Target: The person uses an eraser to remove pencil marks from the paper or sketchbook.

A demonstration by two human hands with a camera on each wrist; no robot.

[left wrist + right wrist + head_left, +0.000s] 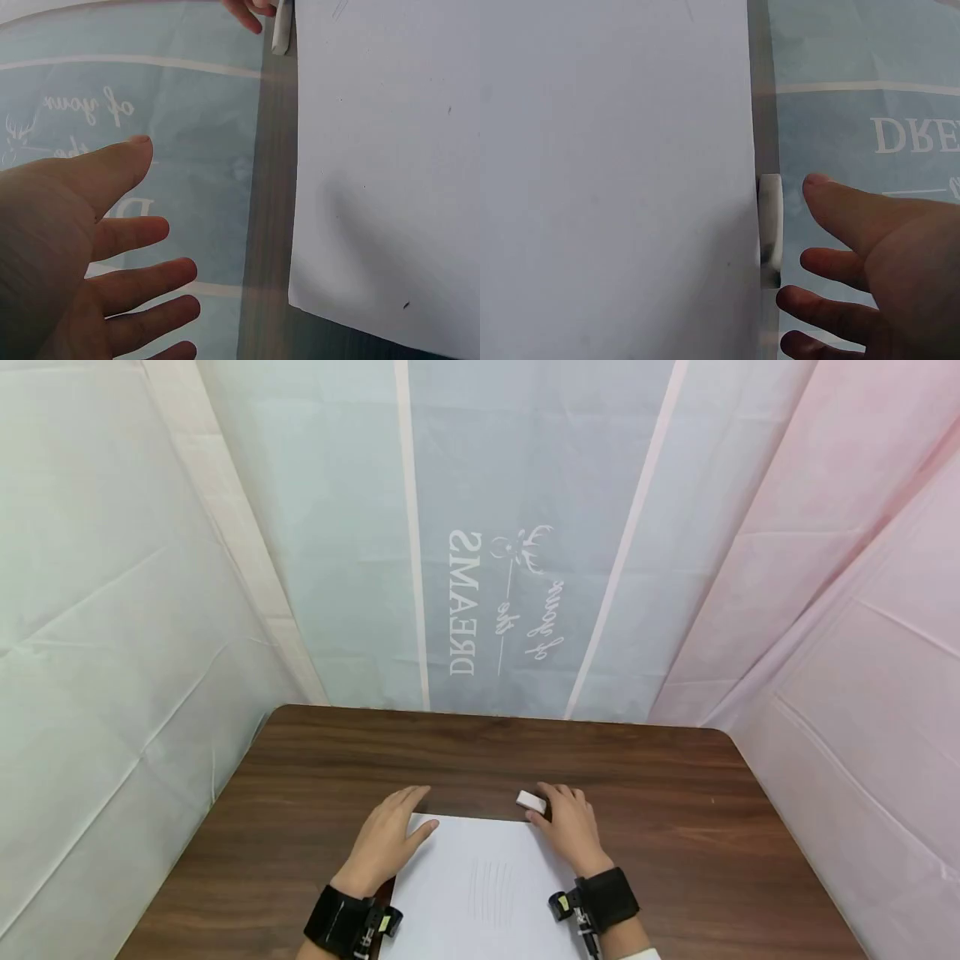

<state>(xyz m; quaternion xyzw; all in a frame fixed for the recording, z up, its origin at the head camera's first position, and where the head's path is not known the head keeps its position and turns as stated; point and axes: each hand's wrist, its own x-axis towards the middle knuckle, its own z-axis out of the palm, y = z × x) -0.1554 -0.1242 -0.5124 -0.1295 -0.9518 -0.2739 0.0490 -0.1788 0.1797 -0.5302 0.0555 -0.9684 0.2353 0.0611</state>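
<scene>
A white sheet of paper (pixel 450 877) lies on the table, with several thin, roughly parallel lines (pixel 492 893) drawn near its middle. Just beyond its far right edge rests a white eraser (pixel 531 802), darkened at one end in the right wrist view. My right hand (pixel 570 828) is beside the eraser, thumb and fingers spread and holding nothing. In the right wrist view a gap shows between the thumb and the eraser (pixel 771 229). My left hand (pixel 384 842) is at the paper's far left corner, fingers extended and apart, with nothing in it.
The dark wooden table (pixel 720 843) has rounded far corners. Behind it hangs a blue-grey cloth (pixel 525 460) with white lettering, and pale curtains (pixel 97 610) flank both sides. Black straps with small cameras (pixel 607 897) are on both wrists.
</scene>
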